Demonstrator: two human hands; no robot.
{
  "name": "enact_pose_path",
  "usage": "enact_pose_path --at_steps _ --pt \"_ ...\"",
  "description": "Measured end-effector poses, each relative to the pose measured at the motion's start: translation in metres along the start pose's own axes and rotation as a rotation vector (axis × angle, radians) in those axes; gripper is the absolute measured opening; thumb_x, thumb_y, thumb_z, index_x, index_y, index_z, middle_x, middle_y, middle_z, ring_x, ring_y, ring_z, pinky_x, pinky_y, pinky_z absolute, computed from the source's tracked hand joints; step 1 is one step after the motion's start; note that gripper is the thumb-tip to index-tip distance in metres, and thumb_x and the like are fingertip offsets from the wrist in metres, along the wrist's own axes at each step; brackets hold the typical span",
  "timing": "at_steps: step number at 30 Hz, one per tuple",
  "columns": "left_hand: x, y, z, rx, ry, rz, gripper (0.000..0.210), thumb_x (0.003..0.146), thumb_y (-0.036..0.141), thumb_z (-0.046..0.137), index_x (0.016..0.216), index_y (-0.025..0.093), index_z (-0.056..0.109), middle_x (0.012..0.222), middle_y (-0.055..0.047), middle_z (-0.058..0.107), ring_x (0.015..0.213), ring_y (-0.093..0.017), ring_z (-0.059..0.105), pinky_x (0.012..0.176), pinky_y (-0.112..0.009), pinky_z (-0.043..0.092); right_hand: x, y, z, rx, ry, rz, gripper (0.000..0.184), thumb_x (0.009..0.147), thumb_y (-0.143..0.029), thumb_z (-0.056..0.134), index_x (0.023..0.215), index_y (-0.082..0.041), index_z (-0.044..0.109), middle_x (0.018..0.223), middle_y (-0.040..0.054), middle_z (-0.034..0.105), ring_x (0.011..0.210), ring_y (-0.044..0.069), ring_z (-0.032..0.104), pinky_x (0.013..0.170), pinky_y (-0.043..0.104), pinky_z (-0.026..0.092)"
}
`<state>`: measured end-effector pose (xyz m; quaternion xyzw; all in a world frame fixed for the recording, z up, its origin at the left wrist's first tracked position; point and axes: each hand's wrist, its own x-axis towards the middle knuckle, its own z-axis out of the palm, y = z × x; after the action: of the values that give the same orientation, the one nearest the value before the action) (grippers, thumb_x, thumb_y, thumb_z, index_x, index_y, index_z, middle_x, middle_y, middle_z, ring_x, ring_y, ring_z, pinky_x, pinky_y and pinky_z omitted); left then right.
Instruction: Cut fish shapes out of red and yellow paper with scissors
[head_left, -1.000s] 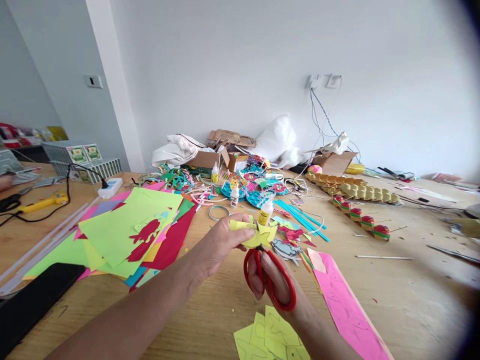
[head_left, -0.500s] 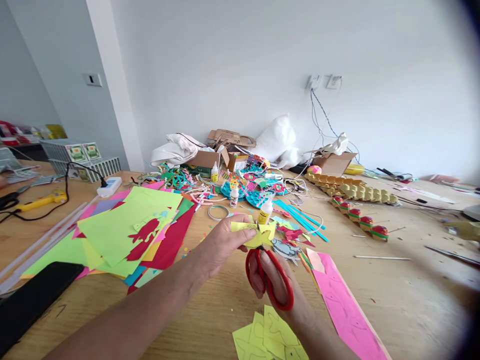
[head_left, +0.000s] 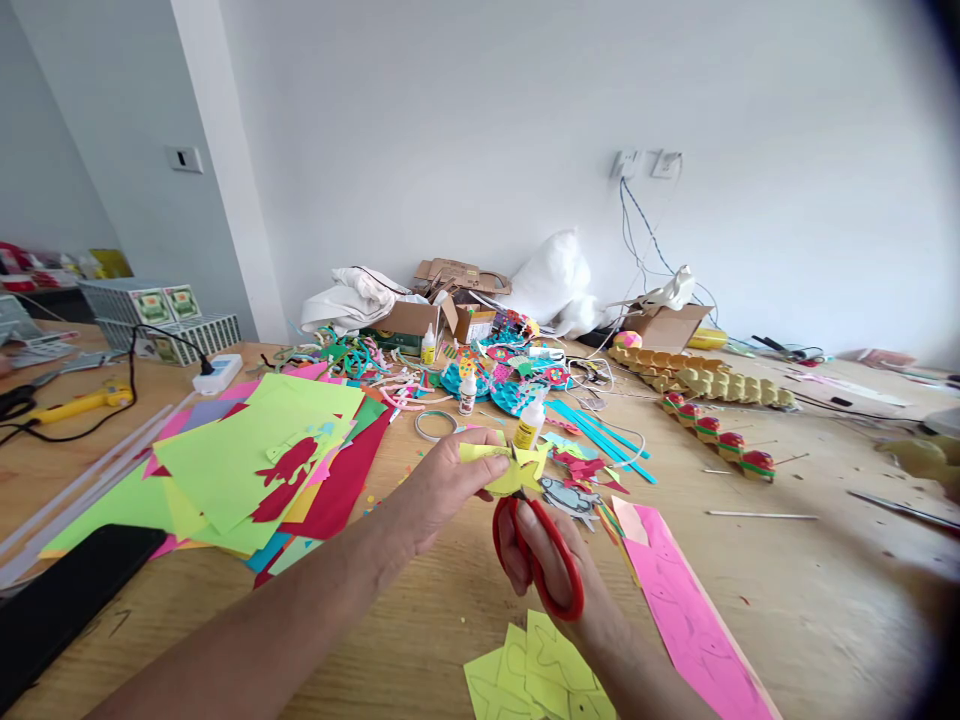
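My left hand [head_left: 459, 478] pinches a small piece of yellow paper [head_left: 504, 476] between thumb and fingers, above the table. Red-handled scissors [head_left: 571, 590] are in my right hand [head_left: 546, 556], with fingers through the loops. Their blades reach up across the yellow paper, partly hidden by it. Below, near my right forearm, lie yellow paper pieces [head_left: 525, 672] with pencil outlines. A grey paper fish [head_left: 568, 497] and red paper cutouts [head_left: 579, 467] lie just beyond the scissors. Behind the held paper stands a glue bottle [head_left: 529, 424].
Coloured paper sheets [head_left: 255, 450] are piled at the left, near a black phone [head_left: 82, 600]. A pink strip [head_left: 694, 610] with drawn outlines lies right. Egg-carton strips [head_left: 739, 388] and a white stick [head_left: 761, 516] are farther right. Craft pieces and cardboard boxes [head_left: 412, 322] line the wall.
The scissors' handle loops have drawn slightly closer together at the yellow paper. My left hand keeps its hold, almost in the same place.
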<state>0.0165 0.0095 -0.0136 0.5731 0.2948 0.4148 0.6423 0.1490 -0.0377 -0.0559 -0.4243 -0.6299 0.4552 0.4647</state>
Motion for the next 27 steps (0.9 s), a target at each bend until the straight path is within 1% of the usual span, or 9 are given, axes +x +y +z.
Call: enact_pose_path --at_steps 3,7,16,20,24,27 --pt "0.001 0.001 -0.001 -0.007 -0.002 0.002 0.022 0.068 0.036 0.063 0.068 0.016 0.052 0.065 0.003 0.049 0.061 -0.009 0.041 0.059 -0.023 0.031 0.0 0.0 -0.001 -0.024 -0.003 0.007 0.042 0.089 -0.048 0.034 0.055 -0.023 0.039 0.04 -0.0052 0.039 0.039 0.012 0.033 0.043 0.025 0.027" --pt "0.001 0.003 -0.003 0.016 -0.018 0.009 0.02 0.067 0.034 0.062 0.066 0.016 0.052 0.061 0.004 0.048 0.058 -0.008 0.04 0.057 -0.023 0.029 0.0 -0.001 -0.002 -0.051 -0.001 0.019 0.041 0.088 -0.047 0.035 0.055 -0.023 0.04 0.041 -0.0052 0.04 0.038 0.012 0.034 0.042 0.025 0.028" --pt "0.001 0.007 -0.01 0.029 -0.084 0.002 0.014 0.071 0.029 0.06 0.069 0.017 0.054 0.059 0.005 0.048 0.056 -0.007 0.04 0.054 -0.02 0.03 0.002 0.0 -0.005 -0.099 -0.019 0.029 0.044 0.086 -0.05 0.037 0.051 -0.023 0.041 0.039 -0.0042 0.04 0.037 0.012 0.035 0.04 0.024 0.027" --pt "0.0 0.008 -0.013 0.035 -0.065 -0.012 0.015 0.069 0.03 0.063 0.071 0.017 0.056 0.058 0.005 0.048 0.056 -0.008 0.042 0.053 -0.021 0.03 0.003 -0.003 -0.006 -0.142 -0.031 0.019 0.046 0.085 -0.051 0.036 0.049 -0.024 0.038 0.038 -0.0041 0.039 0.036 0.012 0.036 0.038 0.024 0.027" --pt "0.0 0.009 -0.016 0.043 -0.078 -0.045 0.019 0.067 0.033 0.067 0.073 0.017 0.058 0.063 0.003 0.053 0.059 -0.008 0.045 0.055 -0.021 0.032 0.002 -0.004 -0.006 -0.177 -0.042 0.038 0.047 0.085 -0.053 0.036 0.049 -0.024 0.037 0.038 -0.0041 0.039 0.036 0.012 0.036 0.038 0.025 0.026" --pt "0.0 0.011 -0.017 0.048 -0.059 -0.078 0.023 0.065 0.034 0.069 0.075 0.017 0.059 0.065 0.003 0.054 0.063 -0.01 0.048 0.058 -0.022 0.033 0.001 -0.005 -0.006 -0.18 -0.051 0.04 0.046 0.086 -0.052 0.035 0.049 -0.024 0.037 0.038 -0.0041 0.04 0.037 0.012 0.035 0.039 0.025 0.027"
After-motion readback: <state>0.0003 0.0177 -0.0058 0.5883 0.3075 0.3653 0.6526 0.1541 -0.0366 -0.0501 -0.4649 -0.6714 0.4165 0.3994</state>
